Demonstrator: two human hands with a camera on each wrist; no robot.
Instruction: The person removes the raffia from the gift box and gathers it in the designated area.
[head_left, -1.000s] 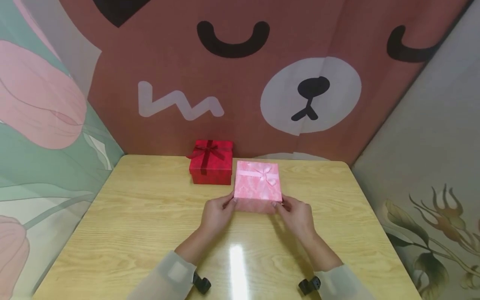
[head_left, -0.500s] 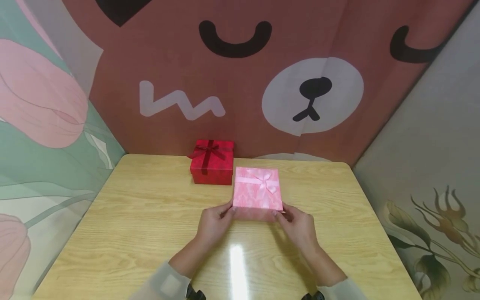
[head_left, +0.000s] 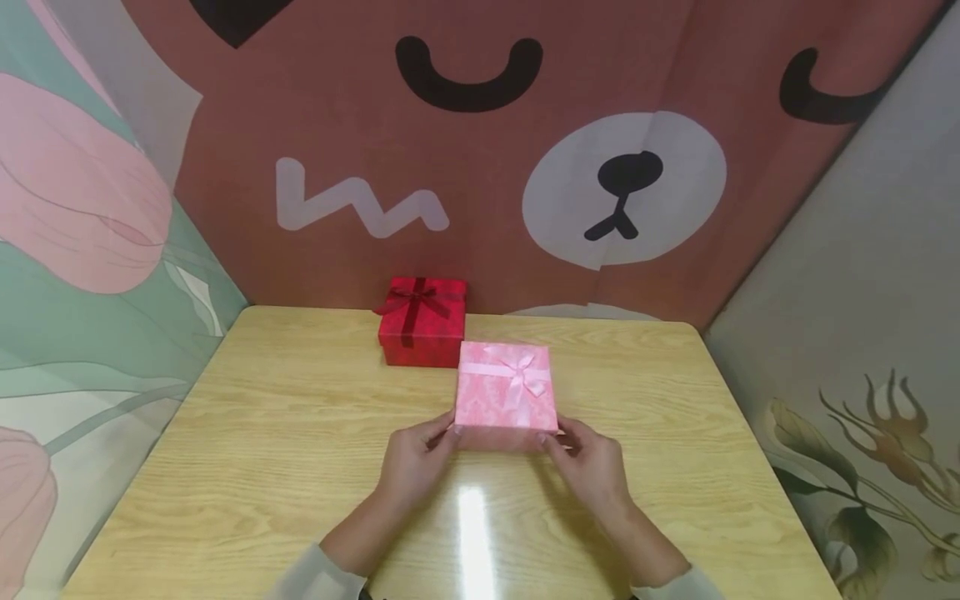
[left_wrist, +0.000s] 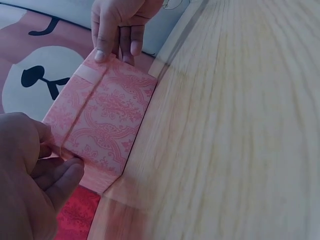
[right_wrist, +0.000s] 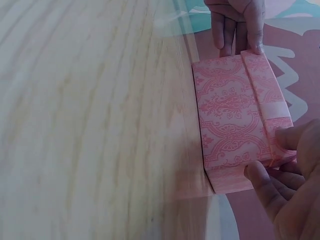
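A pink patterned gift box (head_left: 504,404) with a pale ribbon and bow on its lid sits at the middle of the table, lid on. My left hand (head_left: 412,465) pinches its near left corner, and my right hand (head_left: 596,468) pinches the near right one. Both thumbs lie against the front face, close to the lid's lower edge. In the left wrist view, the bottom edge of the pink gift box (left_wrist: 107,115) is right at the tabletop. The right wrist view shows fingers of my right hand (right_wrist: 295,187) at the lid seam.
A red gift box (head_left: 422,350) with a dark red ribbon stands behind and left of the pink one, near the table's back edge. The wooden table (head_left: 262,450) meets a wall covering with a bear print (head_left: 480,167) at the back. Printed panels flank both sides.
Both hands have drawn the pink gift box toward the person and slightly left, keeping hold of its near corners. The red gift box has stayed in place.
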